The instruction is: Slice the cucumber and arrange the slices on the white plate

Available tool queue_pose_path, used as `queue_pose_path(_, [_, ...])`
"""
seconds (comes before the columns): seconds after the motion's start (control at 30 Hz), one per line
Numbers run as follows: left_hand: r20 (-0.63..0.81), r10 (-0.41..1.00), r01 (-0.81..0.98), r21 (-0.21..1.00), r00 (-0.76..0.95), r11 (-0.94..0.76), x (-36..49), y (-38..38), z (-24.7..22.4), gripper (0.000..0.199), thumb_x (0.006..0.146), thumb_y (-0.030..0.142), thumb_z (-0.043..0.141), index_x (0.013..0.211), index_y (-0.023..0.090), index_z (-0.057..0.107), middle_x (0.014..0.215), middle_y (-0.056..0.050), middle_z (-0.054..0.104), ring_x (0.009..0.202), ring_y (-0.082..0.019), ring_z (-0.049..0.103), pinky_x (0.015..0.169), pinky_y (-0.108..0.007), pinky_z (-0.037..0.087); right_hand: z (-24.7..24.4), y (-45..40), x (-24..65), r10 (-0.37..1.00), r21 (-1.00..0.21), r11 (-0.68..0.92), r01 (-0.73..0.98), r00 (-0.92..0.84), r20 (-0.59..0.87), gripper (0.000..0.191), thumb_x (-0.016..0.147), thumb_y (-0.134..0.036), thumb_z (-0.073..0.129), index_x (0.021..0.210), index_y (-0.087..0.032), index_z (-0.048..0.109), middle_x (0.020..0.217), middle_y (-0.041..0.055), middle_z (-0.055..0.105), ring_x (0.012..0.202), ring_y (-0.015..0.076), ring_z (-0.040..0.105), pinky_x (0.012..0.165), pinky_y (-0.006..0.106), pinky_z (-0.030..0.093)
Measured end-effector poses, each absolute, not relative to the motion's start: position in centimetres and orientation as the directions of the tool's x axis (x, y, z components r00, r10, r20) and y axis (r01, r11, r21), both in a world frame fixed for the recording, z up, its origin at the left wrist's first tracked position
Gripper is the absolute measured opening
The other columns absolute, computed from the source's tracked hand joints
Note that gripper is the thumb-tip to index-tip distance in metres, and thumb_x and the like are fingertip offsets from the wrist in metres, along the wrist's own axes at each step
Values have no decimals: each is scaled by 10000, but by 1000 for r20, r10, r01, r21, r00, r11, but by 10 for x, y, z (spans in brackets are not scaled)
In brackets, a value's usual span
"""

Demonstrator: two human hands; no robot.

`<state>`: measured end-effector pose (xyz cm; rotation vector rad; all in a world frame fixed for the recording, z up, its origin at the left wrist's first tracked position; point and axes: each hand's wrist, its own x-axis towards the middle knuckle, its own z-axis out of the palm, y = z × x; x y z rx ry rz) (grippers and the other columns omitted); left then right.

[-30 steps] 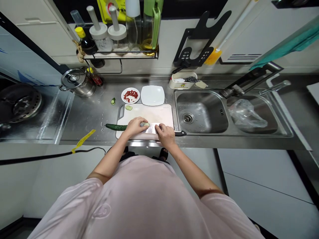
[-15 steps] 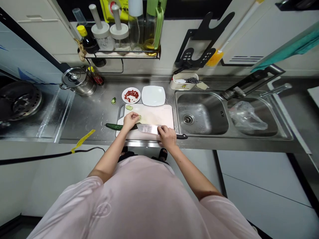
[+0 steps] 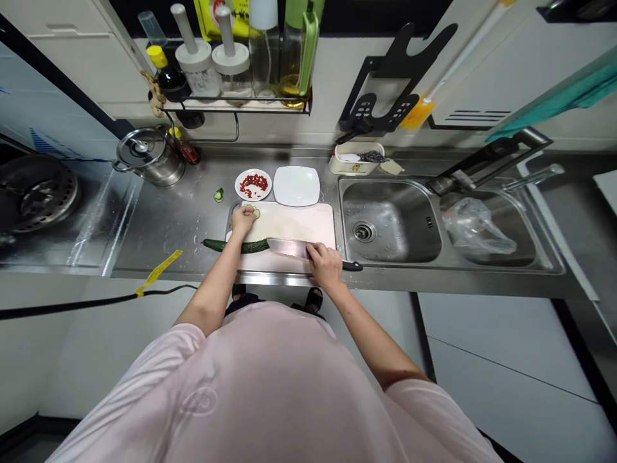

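Observation:
My left hand (image 3: 243,220) is at the upper left of the white cutting board (image 3: 299,222), its fingers pinching a thin cucumber slice (image 3: 256,213) beside other slices that it partly hides. Below that hand lies the dark green cucumber (image 3: 254,246), running past the board's left edge, with its cut end toward the knife. In my right hand (image 3: 325,264) is a kitchen knife (image 3: 288,247), its broad blade resting low over the board and pointing left. The black handle's end sticks out to the right of the hand.
Behind the board stand a plate of chopped red pieces (image 3: 253,195) and a white square plate (image 3: 296,185). A cucumber end (image 3: 218,195) lies on the steel counter. To the right is a sink (image 3: 390,218); at the left stands a lidded pot (image 3: 149,155).
My left hand has moved up and left with the slice, away from the cucumber's cut end to the slices at the board's corner. The right hand and knife have barely moved.

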<state>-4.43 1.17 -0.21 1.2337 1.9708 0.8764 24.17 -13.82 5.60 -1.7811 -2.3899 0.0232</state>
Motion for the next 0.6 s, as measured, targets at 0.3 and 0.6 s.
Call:
queue_pose_path(0.3, [-95, 935, 700, 638, -341, 320, -41, 28, 9, 265, 672, 223, 629, 930, 209, 689, 778, -7, 688, 746, -154, 607, 755, -262, 423, 53, -136, 244, 953, -116, 281, 953, -262, 153, 319, 919, -254, 427, 1170, -228, 621, 1045, 86, 598, 794, 198, 442, 719, 323, 253])
queue_pose_path(0.6, [-52, 942, 764, 572, -332, 300, -35, 26, 15, 289, 726, 199, 568, 999, 211, 661, 864, -36, 683, 830, -182, 598, 815, -285, 415, 50, -136, 248, 950, -112, 280, 953, -258, 176, 303, 915, -260, 453, 1166, -228, 621, 1033, 77, 604, 790, 196, 447, 720, 328, 255])
